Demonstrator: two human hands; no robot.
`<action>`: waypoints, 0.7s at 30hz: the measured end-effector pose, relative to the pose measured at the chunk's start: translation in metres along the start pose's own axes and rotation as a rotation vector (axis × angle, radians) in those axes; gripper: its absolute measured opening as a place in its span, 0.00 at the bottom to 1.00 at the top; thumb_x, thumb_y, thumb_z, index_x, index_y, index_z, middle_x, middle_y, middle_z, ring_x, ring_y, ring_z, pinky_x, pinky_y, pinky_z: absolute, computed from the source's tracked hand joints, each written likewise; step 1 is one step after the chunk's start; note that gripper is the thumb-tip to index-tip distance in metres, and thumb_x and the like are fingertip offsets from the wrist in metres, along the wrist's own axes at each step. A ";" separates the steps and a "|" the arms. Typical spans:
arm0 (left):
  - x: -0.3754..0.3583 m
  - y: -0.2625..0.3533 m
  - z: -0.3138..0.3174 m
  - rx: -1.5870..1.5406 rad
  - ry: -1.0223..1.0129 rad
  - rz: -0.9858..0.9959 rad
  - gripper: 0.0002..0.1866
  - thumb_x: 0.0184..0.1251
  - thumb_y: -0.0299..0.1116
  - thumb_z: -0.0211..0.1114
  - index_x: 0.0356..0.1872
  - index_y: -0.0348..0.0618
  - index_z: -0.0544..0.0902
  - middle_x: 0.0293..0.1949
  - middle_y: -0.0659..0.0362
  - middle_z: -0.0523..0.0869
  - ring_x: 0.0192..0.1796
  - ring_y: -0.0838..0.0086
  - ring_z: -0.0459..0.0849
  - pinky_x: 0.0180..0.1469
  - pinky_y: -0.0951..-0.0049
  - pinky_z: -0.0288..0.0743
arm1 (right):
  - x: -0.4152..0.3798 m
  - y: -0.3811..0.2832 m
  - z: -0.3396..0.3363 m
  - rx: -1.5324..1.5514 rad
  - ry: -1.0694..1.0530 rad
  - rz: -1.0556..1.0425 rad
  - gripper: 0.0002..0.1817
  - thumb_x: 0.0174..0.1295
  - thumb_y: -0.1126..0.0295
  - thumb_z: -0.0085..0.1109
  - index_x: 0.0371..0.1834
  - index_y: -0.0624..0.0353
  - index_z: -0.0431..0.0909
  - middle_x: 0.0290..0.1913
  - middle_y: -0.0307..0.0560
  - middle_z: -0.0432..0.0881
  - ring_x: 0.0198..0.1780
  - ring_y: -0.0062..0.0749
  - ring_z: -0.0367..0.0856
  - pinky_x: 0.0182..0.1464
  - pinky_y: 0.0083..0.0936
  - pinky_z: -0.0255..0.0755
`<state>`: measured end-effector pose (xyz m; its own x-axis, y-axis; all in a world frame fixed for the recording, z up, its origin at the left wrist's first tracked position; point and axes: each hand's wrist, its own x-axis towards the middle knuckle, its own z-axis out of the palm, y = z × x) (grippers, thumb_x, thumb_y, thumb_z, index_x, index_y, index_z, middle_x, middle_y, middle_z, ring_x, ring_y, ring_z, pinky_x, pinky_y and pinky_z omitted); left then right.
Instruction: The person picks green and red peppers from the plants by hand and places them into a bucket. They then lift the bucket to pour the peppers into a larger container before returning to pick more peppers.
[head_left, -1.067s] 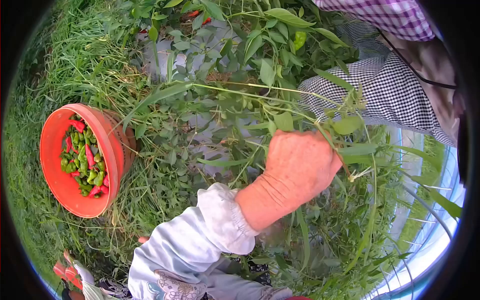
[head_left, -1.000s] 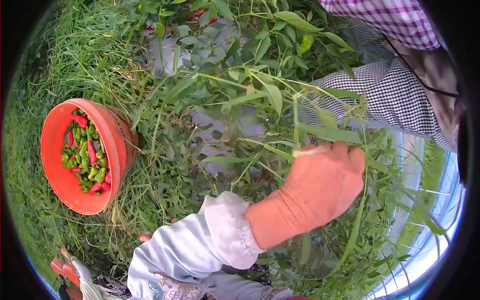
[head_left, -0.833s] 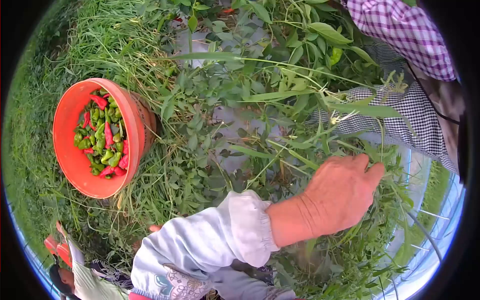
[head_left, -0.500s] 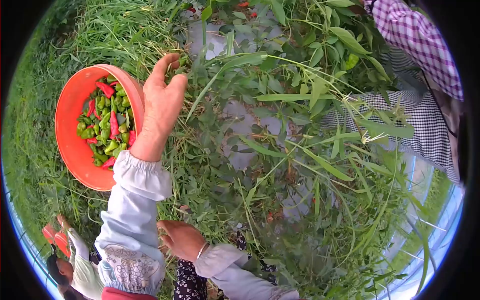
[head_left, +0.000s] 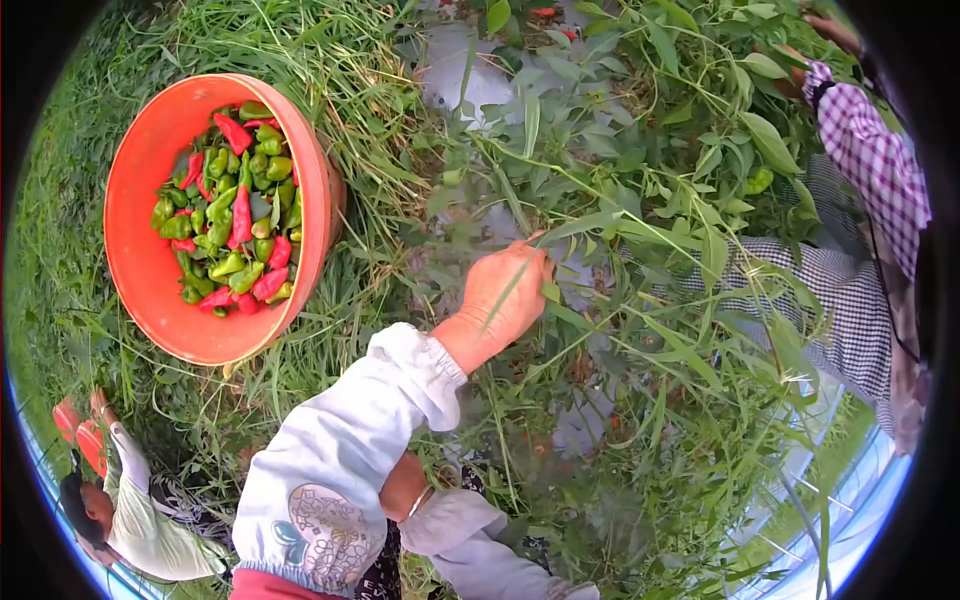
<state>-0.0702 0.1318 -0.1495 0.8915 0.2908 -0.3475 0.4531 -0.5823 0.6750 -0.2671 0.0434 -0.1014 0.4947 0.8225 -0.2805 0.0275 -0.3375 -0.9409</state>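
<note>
My left hand (head_left: 503, 300) reaches in among the leafy plants, its fingers curled at the stems and grass blades. What they grip, if anything, is hidden by leaves. A long grass blade (head_left: 580, 228) lies by its fingertips. Left of that hand stands an orange-red bucket (head_left: 140, 270), tilted towards my view, with green and red peppers (head_left: 240, 215) in it. My right hand (head_left: 404, 487), with a band at its wrist, is low in the view; my left sleeve covers its fingers.
A co-worker's checked purple sleeve (head_left: 865, 130) and hands (head_left: 795, 75) are among the plants at the upper right. Another person (head_left: 140, 525) sits at the lower left. Pale ground sheeting (head_left: 465, 75) shows between plants; thick grass (head_left: 370, 130) surrounds the bucket.
My left hand has moved right, from beside the bucket into the plants, and its spread fingers have curled. My right hand has become partly covered by my left sleeve.
</note>
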 end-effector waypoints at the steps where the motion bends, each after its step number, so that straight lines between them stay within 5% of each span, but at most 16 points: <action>1: -0.002 -0.004 -0.004 0.001 0.000 -0.002 0.16 0.59 0.32 0.57 0.48 0.41 0.75 0.38 0.46 0.81 0.40 0.48 0.79 0.42 0.55 0.73 | 0.005 -0.005 -0.006 0.002 -0.002 0.000 0.20 0.46 0.54 0.63 0.42 0.49 0.80 0.39 0.49 0.82 0.41 0.46 0.80 0.44 0.39 0.73; 3: -0.008 -0.015 -0.012 -0.114 0.036 -0.009 0.19 0.61 0.32 0.57 0.54 0.40 0.73 0.40 0.42 0.80 0.41 0.46 0.78 0.44 0.55 0.73 | 0.013 -0.015 -0.021 -0.003 -0.260 0.163 0.20 0.47 0.53 0.62 0.41 0.51 0.80 0.39 0.49 0.82 0.40 0.46 0.80 0.44 0.38 0.73; 5: -0.014 -0.033 -0.013 -0.103 0.161 0.146 0.20 0.65 0.33 0.55 0.57 0.39 0.71 0.41 0.45 0.82 0.35 0.53 0.82 0.39 0.61 0.76 | 0.013 -0.013 -0.013 -0.075 -0.296 0.228 0.20 0.46 0.55 0.63 0.41 0.52 0.80 0.38 0.50 0.82 0.40 0.47 0.80 0.42 0.38 0.73; 7: -0.016 -0.043 -0.020 -0.524 0.300 0.005 0.19 0.68 0.34 0.54 0.57 0.39 0.71 0.41 0.53 0.83 0.27 0.71 0.82 0.27 0.74 0.75 | 0.021 -0.020 -0.021 -0.109 -0.393 0.259 0.20 0.45 0.56 0.64 0.40 0.53 0.80 0.37 0.53 0.81 0.37 0.49 0.80 0.39 0.39 0.74; 10: 0.003 -0.046 -0.056 -0.931 0.476 -0.334 0.17 0.65 0.31 0.55 0.55 0.41 0.72 0.35 0.59 0.81 0.21 0.83 0.76 0.20 0.82 0.67 | 0.024 -0.023 -0.025 -0.156 -0.322 0.221 0.13 0.48 0.64 0.60 0.34 0.60 0.79 0.32 0.57 0.80 0.33 0.52 0.79 0.36 0.40 0.74; 14: 0.042 -0.060 -0.072 -0.873 0.381 -0.508 0.23 0.64 0.31 0.56 0.61 0.43 0.66 0.42 0.57 0.81 0.26 0.81 0.77 0.16 0.81 0.62 | 0.023 -0.025 -0.021 -0.012 -0.166 0.229 0.07 0.49 0.72 0.54 0.30 0.64 0.77 0.29 0.60 0.78 0.31 0.52 0.78 0.34 0.40 0.73; 16: 0.059 -0.048 -0.066 -0.848 0.192 -0.442 0.29 0.62 0.29 0.57 0.66 0.42 0.62 0.47 0.56 0.80 0.38 0.74 0.79 0.29 0.74 0.72 | 0.014 -0.010 -0.012 -0.010 -0.163 0.161 0.08 0.50 0.70 0.55 0.30 0.64 0.77 0.29 0.59 0.79 0.31 0.52 0.79 0.34 0.40 0.74; 18: 0.081 -0.055 -0.029 -0.771 0.283 -0.083 0.34 0.57 0.26 0.59 0.67 0.44 0.59 0.48 0.47 0.80 0.45 0.65 0.81 0.45 0.71 0.75 | 0.013 -0.011 -0.015 -0.024 0.012 0.022 0.11 0.52 0.66 0.54 0.32 0.63 0.78 0.29 0.57 0.79 0.31 0.50 0.79 0.34 0.38 0.74; 19: 0.079 -0.035 -0.032 -0.576 0.265 -0.068 0.36 0.56 0.26 0.61 0.68 0.43 0.57 0.54 0.45 0.77 0.56 0.62 0.76 0.58 0.71 0.67 | 0.013 -0.012 -0.014 -0.022 0.008 0.020 0.11 0.52 0.66 0.54 0.32 0.63 0.78 0.29 0.57 0.79 0.31 0.50 0.79 0.34 0.38 0.74; 21: 0.085 -0.022 -0.004 -0.467 0.276 -0.062 0.35 0.56 0.26 0.59 0.68 0.46 0.58 0.50 0.44 0.79 0.52 0.53 0.78 0.54 0.66 0.71 | 0.013 -0.012 -0.012 -0.021 -0.004 0.011 0.11 0.52 0.66 0.54 0.33 0.63 0.78 0.29 0.57 0.79 0.31 0.49 0.79 0.34 0.38 0.74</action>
<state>-0.0043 0.1723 -0.1910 0.8028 0.5390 -0.2548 0.4035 -0.1765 0.8978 -0.2503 0.0527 -0.0916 0.4916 0.8204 -0.2921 0.0404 -0.3566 -0.9334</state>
